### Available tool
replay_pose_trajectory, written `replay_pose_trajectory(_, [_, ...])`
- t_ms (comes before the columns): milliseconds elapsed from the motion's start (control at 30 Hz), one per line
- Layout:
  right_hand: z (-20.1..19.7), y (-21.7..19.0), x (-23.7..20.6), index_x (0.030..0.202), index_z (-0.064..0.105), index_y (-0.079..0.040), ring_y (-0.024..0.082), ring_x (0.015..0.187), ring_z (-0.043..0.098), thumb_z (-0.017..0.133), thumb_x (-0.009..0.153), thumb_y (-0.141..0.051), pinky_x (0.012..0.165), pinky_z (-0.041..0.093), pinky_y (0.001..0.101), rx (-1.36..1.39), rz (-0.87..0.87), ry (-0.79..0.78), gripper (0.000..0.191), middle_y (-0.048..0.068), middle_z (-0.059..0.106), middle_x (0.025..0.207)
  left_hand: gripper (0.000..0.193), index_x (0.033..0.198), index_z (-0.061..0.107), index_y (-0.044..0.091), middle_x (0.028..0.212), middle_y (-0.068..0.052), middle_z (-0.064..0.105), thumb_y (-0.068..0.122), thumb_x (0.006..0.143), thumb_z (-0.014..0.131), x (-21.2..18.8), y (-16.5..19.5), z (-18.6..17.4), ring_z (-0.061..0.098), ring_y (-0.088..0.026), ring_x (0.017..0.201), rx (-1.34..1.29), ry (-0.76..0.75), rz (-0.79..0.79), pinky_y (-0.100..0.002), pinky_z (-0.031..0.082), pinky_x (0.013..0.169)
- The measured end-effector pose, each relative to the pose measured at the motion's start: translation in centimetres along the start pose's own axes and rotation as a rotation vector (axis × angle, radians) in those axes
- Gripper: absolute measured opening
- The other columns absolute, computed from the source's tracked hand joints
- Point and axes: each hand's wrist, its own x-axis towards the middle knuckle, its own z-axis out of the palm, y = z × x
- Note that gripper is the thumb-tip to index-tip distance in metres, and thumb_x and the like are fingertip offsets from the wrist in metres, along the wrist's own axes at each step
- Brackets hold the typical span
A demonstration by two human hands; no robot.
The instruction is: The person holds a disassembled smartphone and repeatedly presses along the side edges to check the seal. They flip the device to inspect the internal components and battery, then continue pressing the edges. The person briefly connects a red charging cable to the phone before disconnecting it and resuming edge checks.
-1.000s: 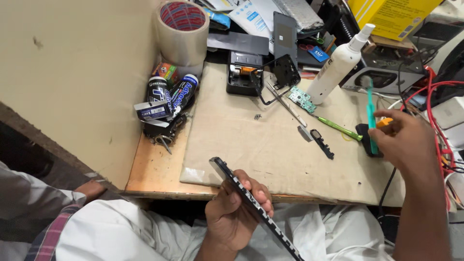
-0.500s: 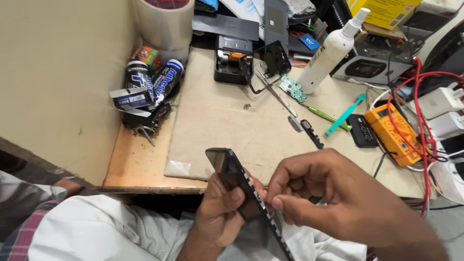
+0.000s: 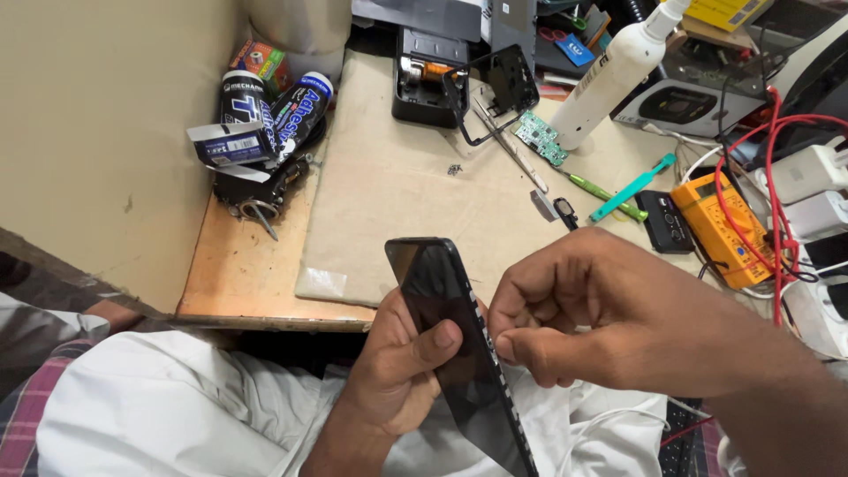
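I see the phone [image 3: 459, 353] held low over my lap, in front of the near edge of the surface [image 3: 256, 283]. It is a flat, glossy black slab with rounded corners, seen partly edge-on; a row of small pale marks runs down its right side. Its long axis is tilted, the top corner pointing up and away toward the surface, the lower end running down to the right, out of the picture.

My left hand [image 3: 397, 371] grips it from below and behind, fingers curled closed around the body, thumb pressed flat across the dark glass. My right hand [image 3: 618, 318] is bunched tight, fingers [image 3: 521, 344] pinched together against the phone's right edge; I cannot tell whether they hold anything small.

Beyond, a tan mat [image 3: 406, 185] covers the wooden surface. On it lie a black open frame [image 3: 495, 88], a small green circuit board [image 3: 541, 139], a thin metal tool [image 3: 508, 155] and a teal stick [image 3: 632, 187]. A white plastic bottle [image 3: 609, 75] stands upright just beside the board. To the right sit an orange meter [image 3: 720, 225] and red wires [image 3: 768, 194]. Far left, dark tubes [image 3: 274, 110] lie in a heap by the beige wall [image 3: 97, 132].
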Motion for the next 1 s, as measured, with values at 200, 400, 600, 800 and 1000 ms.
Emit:
replay_pose_trajectory(200, [0.2, -0.7, -0.1, 0.083, 0.081, 0.000, 0.008, 0.053, 0.065, 0.080, 0.083, -0.019, 0.049, 0.050, 0.0252, -0.050, 0.028, 0.049, 0.019, 0.001, 0.071, 0.059, 0.039, 0.116, 0.062, -0.002, 0.101, -0.009, 0.072, 0.015, 0.088, 0.085, 0.1, 0.3, 0.3, 0.070, -0.016, 0.092, 0.008, -0.005, -0.011, -0.031, 0.058, 0.083])
replay_pose_trajectory(400, [-0.1, -0.9, 0.0, 0.082, 0.079, 0.000, 0.008, 0.052, 0.068, 0.081, 0.081, -0.017, 0.049, 0.052, 0.0254, -0.064, 0.022, 0.041, 0.017, 0.002, 0.073, 0.058, 0.038, 0.116, 0.061, 0.000, 0.098, -0.008, 0.071, 0.015, 0.090, 0.083, 0.0, 0.5, 0.4, 0.069, -0.015, 0.088, 0.045, 0.007, -0.007, -0.029, 0.056, 0.078])
replay_pose_trajectory(600, [-0.3, -0.7, 0.2, 0.077, 0.077, 0.001, 0.006, 0.052, 0.066, 0.080, 0.081, -0.013, 0.048, 0.049, 0.0237, -0.041, -0.023, -0.010, 0.015, 0.001, 0.072, 0.059, 0.038, 0.117, 0.060, -0.001, 0.098, -0.008, 0.071, 0.015, 0.092, 0.083, 0.0, 0.5, 0.6, 0.068, -0.014, 0.088, 0.061, -0.006, 0.011, -0.029, 0.055, 0.078])
replay_pose_trajectory(800, [-0.5, -0.1, 0.5, 0.078, 0.076, 0.003, 0.006, 0.054, 0.063, 0.080, 0.083, -0.008, 0.050, 0.050, 0.0237, 0.021, -0.065, -0.039, 0.013, 0.001, 0.070, 0.061, 0.038, 0.115, 0.060, 0.002, 0.097, -0.007, 0.071, 0.016, 0.089, 0.083, 0.1, 0.6, 0.7, 0.069, -0.014, 0.089, 0.082, 0.026, 0.026, -0.029, 0.056, 0.079])
replay_pose_trajectory(1000, [-0.7, 0.3, 0.8, 0.079, 0.075, 0.004, 0.006, 0.055, 0.066, 0.078, 0.081, -0.002, 0.051, 0.053, 0.0237, 0.057, -0.089, -0.067, 0.006, 0.001, 0.071, 0.063, 0.036, 0.113, 0.061, 0.001, 0.096, -0.007, 0.070, 0.017, 0.090, 0.083, 0.0, 0.7, 0.7, 0.068, -0.014, 0.086, 0.098, 0.023, 0.030, -0.028, 0.055, 0.077])
